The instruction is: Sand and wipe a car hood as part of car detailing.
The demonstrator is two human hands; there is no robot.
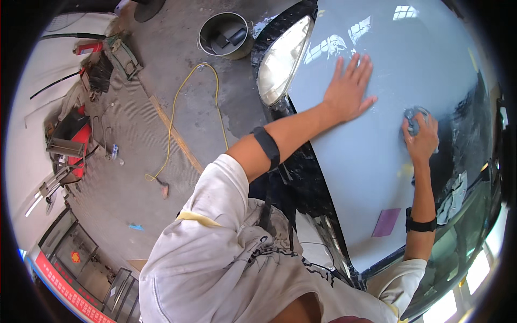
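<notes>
Under both hands lies a car hood (355, 167), covered in pale grey-blue with dark patches at its right side; its upper part looks wet and shiny. My left hand (349, 91) rests flat on the hood, its fingers spread, near the headlight (285, 59). Farther right, my right hand (424, 141) is closed around a crumpled blue-grey cloth (413, 123) and presses it against the surface. A purple rectangular pad (386, 222) lies on the hood below, left of my right forearm. By the windshield sits a crumpled grey cloth (453, 198).
A metal pot (225, 36) holding dark blocks stands on the floor beyond the headlight. A yellow cord (173, 110) loops across the floor on the left, past a wooden strip (175, 134). Along the left wall are a red fire extinguisher (89, 49) and assorted equipment.
</notes>
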